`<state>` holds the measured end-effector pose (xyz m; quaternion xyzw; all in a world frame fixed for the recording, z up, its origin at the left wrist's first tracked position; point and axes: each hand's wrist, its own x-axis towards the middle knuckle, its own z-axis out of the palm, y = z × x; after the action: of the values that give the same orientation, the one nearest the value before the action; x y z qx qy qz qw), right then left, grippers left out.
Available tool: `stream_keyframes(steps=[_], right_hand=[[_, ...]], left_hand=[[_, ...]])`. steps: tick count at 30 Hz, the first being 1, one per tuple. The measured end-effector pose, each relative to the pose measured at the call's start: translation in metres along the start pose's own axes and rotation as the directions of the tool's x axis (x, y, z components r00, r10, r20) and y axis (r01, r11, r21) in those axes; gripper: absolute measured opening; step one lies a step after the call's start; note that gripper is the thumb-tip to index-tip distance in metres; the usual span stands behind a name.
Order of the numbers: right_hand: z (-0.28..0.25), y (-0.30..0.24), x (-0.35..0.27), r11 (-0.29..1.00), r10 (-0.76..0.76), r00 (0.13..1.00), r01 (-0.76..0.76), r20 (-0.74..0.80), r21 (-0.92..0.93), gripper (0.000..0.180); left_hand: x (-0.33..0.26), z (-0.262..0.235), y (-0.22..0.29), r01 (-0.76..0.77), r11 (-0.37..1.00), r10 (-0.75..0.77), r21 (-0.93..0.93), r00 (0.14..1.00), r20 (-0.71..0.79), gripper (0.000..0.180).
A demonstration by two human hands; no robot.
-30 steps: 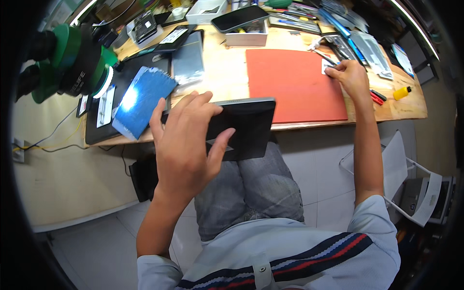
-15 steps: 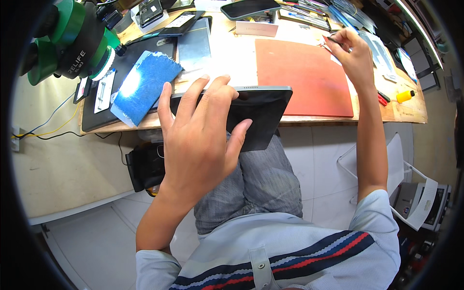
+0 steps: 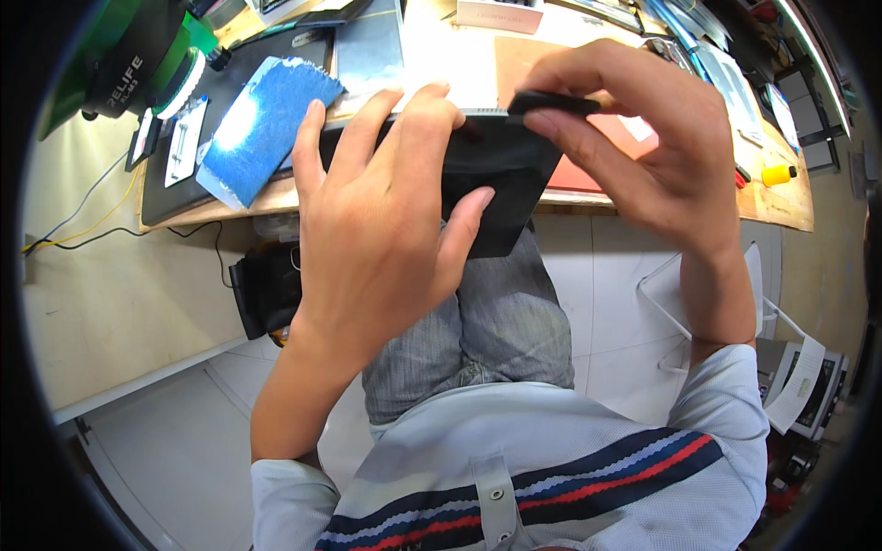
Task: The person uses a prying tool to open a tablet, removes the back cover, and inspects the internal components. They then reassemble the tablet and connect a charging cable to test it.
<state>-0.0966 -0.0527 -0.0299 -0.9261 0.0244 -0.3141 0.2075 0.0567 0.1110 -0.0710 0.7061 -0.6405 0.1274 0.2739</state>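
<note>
A dark tablet [image 3: 505, 170] stands tilted at the table's near edge, above my lap. My left hand [image 3: 372, 220] grips it, fingers over the top edge and thumb across the dark face. Close to the tablet's upper right corner, my right hand [image 3: 661, 147] pinches a small, flat black piece [image 3: 568, 103] between thumb and fingers. The black piece overlaps the tablet's top edge in the view; whether they touch, I cannot tell. Behind my right hand lies an orange-red mat [image 3: 581, 177], partly covered by hand and tablet.
On the left, a blue cloth [image 3: 262, 133] rests on a black mat [image 3: 175, 207], beside a green and black microscope [image 3: 138, 69]. A pale box [image 3: 501, 16] stands at the back. To the right are a yellow bottle [image 3: 777, 175] and a white chair [image 3: 795, 381].
My right hand has come from the far right of the table back to the tablet's top edge, bringing the black piece. My left hand still holds the tablet. The view has tilted down slightly.
</note>
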Motion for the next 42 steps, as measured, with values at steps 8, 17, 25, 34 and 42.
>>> stream_keyframes(steps=[8, 17, 25, 34, 42], right_hand=[[0.006, 0.0, 0.016, 0.987, -0.113, 0.993, 0.115, 0.028, -0.108, 0.019], [0.019, -0.002, -0.002, 0.932, -0.175, 0.984, 0.176, 0.033, -0.316, 0.026], [0.018, -0.001, -0.002, 0.952, -0.121, 0.992, 0.123, 0.024, -0.28, 0.024], [-0.006, -0.005, 0.027, 0.925, 0.334, 0.91, -0.366, 0.247, 0.098, 0.021], [-0.01, 0.001, 0.029, 0.833, 0.405, 0.849, -0.495, 0.339, 0.246, 0.019]], left_hand=[[-0.002, 0.003, -0.003, 0.001, 1.0, -0.001, 0.011, 1.0, -0.005, 0.072], [0.002, 0.002, -0.006, -0.012, 1.0, 0.012, 0.015, 1.0, -0.001, 0.061], [0.005, -0.008, -0.011, -0.011, 0.994, 0.013, -0.108, 1.0, 0.021, 0.053], [0.002, -0.015, 0.005, 0.022, 0.998, -0.02, -0.056, 0.999, 0.037, 0.054], [0.01, -0.014, 0.01, 0.057, 0.998, -0.055, -0.038, 0.998, 0.035, 0.032]])
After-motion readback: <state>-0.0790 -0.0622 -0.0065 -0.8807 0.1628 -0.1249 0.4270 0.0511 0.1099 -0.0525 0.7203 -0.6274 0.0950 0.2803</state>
